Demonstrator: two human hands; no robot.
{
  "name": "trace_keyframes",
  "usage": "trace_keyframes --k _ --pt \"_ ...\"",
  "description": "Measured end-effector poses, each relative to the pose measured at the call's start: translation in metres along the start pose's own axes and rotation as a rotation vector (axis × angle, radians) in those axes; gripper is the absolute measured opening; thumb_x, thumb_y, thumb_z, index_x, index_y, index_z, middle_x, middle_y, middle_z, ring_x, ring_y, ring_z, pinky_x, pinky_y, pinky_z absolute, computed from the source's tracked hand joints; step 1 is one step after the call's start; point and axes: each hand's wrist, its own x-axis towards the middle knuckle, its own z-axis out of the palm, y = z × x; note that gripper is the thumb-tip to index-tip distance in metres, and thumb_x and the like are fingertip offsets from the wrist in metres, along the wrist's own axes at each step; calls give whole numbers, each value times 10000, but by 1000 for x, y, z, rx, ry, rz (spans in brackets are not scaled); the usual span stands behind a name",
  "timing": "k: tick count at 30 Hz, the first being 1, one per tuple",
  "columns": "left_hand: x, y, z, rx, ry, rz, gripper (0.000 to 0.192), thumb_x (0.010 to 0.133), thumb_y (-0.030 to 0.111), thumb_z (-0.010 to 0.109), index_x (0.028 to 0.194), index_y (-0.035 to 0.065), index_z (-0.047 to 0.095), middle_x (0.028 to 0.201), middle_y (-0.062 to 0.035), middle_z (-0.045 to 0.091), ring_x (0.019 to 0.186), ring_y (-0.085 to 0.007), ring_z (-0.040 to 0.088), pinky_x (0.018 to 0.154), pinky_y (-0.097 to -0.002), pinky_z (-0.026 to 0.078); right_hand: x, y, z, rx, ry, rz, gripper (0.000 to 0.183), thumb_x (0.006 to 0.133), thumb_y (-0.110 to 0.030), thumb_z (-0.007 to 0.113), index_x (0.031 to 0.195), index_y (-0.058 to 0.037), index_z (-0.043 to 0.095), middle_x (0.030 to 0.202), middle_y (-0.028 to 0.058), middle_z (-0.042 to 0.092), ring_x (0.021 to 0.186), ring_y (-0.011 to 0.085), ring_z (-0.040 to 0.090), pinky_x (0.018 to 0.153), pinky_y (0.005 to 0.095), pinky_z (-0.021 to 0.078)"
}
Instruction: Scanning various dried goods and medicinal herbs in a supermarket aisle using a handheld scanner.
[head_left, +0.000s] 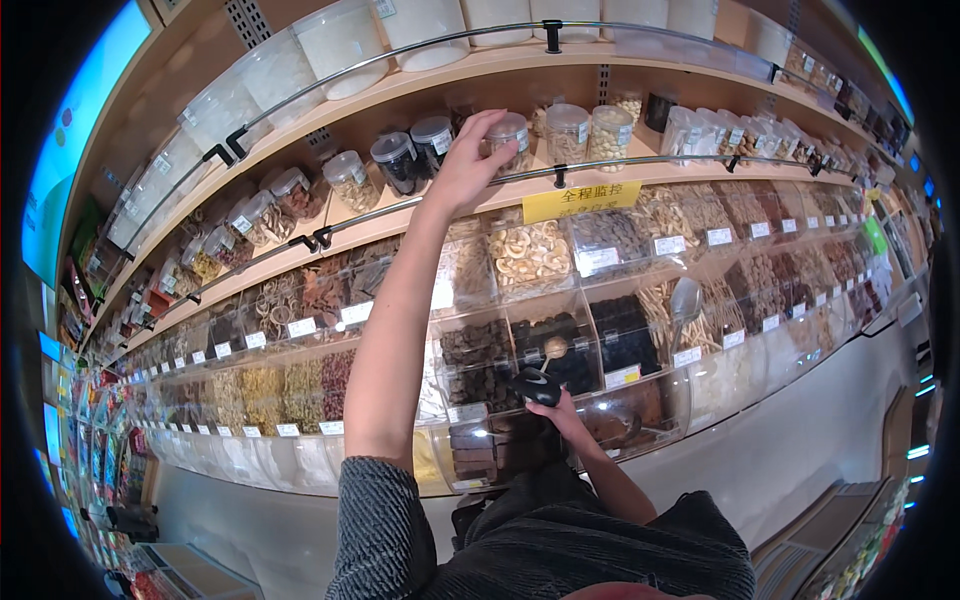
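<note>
My left hand (469, 165) is raised to the middle shelf. Its thumb and fingers lie around the lidded clear plastic jar (514, 141), thumb in front; the far fingertips are partly hidden. Lower down, my right hand (559, 411) holds a black rounded handheld object (536, 386) in front of the clear bins. Just beyond it a round tan knob on a thin stem (555, 347) shows over a bin of dark dried goods (551, 330). Jars of pale dried food (568, 135) and of whitish pieces (612, 135) stand to the right of the held jar.
A metal guard rail (645, 163) runs along the shelf front. Below hangs a yellow sign (581, 201) with writing. Dark-filled jars (397, 161) stand left of my hand. Large white tubs (341, 49) line the top shelf. A clear scoop (685, 300) rests over the bins.
</note>
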Motion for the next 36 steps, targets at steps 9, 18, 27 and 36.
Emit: trace_keyframes --k 9,18,27,36 --pt "-4 2 -3 167 43 172 692 759 285 743 1339 28 466 1368 -175 436 1270 -303 443 1052 -371 385 3 10 2 -46 89 -5 375 719 -156 799 1042 -52 640 903 -13 653 800 92 589 735 265 472" --pt "-40 31 -24 393 193 321 549 797 272 658 1260 24 498 1382 -182 431 1292 -349 406 1077 -451 331 0 8 5 -63 104 65 360 721 -152 795 1030 -25 660 911 -5 660 827 97 597 775 263 467" --pt "-81 -12 -139 811 478 89 423 776 298 709 1091 53 569 1111 -125 539 1087 -311 485 905 -429 386 1 -6 8 -53 77 30 248 746 -165 777 934 -41 675 837 -12 649 773 93 586 733 267 460" --pt "-92 -48 -160 575 362 -322 806 707 506 801 1227 -10 463 1203 -215 558 1079 -304 582 910 -387 470 0 -7 6 -27 32 55 247 748 -142 768 953 -39 677 847 -26 646 779 80 582 731 257 457"
